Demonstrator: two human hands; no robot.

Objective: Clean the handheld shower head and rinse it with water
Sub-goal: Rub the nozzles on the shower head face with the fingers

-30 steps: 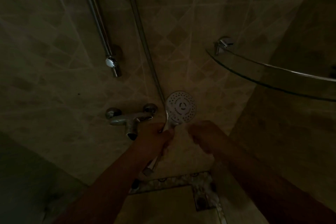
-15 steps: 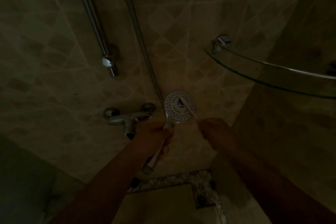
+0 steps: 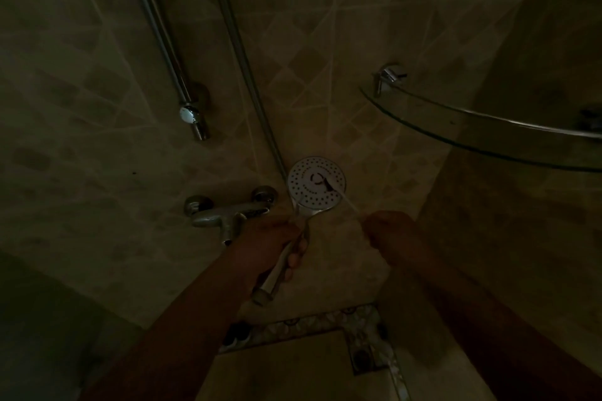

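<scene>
The round chrome shower head [image 3: 311, 187] faces me in the dim shower, its perforated face upright at the centre. My left hand [image 3: 270, 244] grips its handle from the left, just below the head. My right hand [image 3: 391, 231] holds a thin white stick [image 3: 350, 205], apparently a small brush. The dark tip of the stick touches the middle of the shower head's face. The metal hose [image 3: 241, 52] runs up from behind the head toward the top of the view.
A chrome mixer tap [image 3: 224, 212] sits on the tiled wall just left of my left hand. A slide rail [image 3: 163, 42] runs up the wall at upper left. A curved glass corner shelf [image 3: 472, 130] juts out at right. A floor drain [image 3: 361, 358] lies below.
My right hand has drawn back to the right, and the white stick now reaches up-left onto the centre of the shower head's face. My left hand keeps its grip on the handle.
</scene>
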